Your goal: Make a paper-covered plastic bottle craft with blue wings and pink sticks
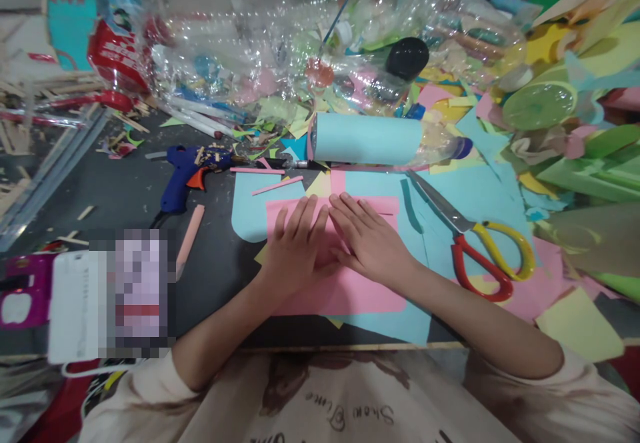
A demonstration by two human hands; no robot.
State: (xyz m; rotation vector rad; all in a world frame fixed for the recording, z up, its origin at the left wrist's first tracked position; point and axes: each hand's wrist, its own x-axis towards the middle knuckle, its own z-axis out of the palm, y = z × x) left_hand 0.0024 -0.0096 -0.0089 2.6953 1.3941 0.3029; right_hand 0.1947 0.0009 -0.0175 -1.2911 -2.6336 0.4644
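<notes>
A sheet of pink paper [363, 294] lies on the dark table, over light blue paper. My left hand [296, 243] rests flat on its left half, fingers stretched out towards the top edge. Close beside it, my right hand [369, 237] presses flat on the same sheet, the fingertips of both hands almost meeting. A narrow strip along the top edge looks folded; the hands partly cover it. Right of my right hand lie scissors with one red and one yellow handle [483, 256], blades apart. Beyond my fingers is a clear bottle wrapped in light blue paper [369, 139].
A blue glue gun [177, 175] lies at the left, with thin pink strips [277, 185] near its nozzle. Plastic bottles and paper scraps pile up along the back. A white power bank-like box [75, 306] sits at the front left. Coloured paper [580, 323] covers the right side.
</notes>
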